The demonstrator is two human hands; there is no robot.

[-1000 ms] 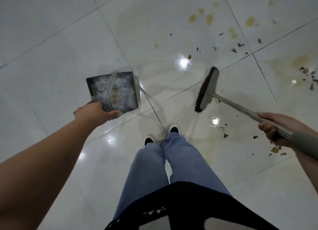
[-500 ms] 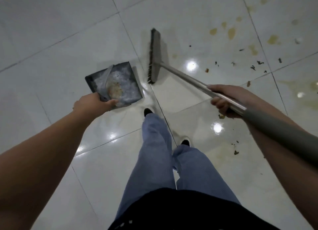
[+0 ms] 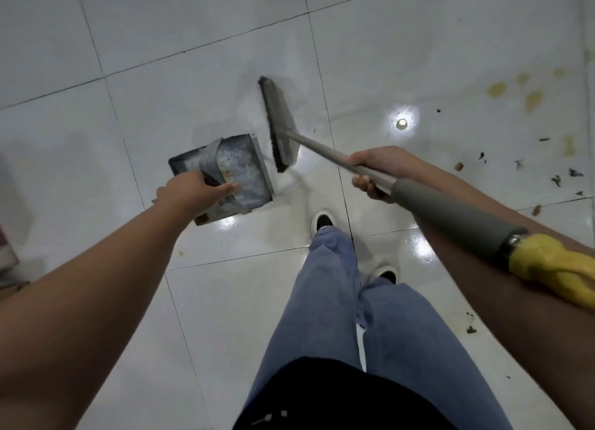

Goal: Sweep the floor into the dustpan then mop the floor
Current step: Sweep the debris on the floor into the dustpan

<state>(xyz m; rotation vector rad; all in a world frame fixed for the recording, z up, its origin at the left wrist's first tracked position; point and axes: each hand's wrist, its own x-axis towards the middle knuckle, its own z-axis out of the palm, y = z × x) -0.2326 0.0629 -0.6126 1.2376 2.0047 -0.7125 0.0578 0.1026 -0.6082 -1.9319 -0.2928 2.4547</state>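
White glossy floor tiles (image 3: 199, 43) are filling the view, and they are reflecting a round ceiling light (image 3: 401, 123). On the right side, yellowish stains (image 3: 533, 99) and dark bits of dirt (image 3: 557, 180) are lying on the tiles. The person is standing in blue jeans (image 3: 335, 300) and dark shoes with white soles (image 3: 322, 221).

The left hand (image 3: 193, 193) is gripping the handle of the gray dustpan (image 3: 240, 168), with fingers curled around it, and the pan is showing a dusty inside (whether it is touching the floor, one cannot tell). The right hand (image 3: 378, 172) is closing around the metal pole of the broom (image 3: 280, 123). The broom head is sitting just beside the right edge of the dustpan, bristles facing toward it. The near end of the pole is carrying a gray grip and a yellow part (image 3: 553, 268), lying along the right forearm.
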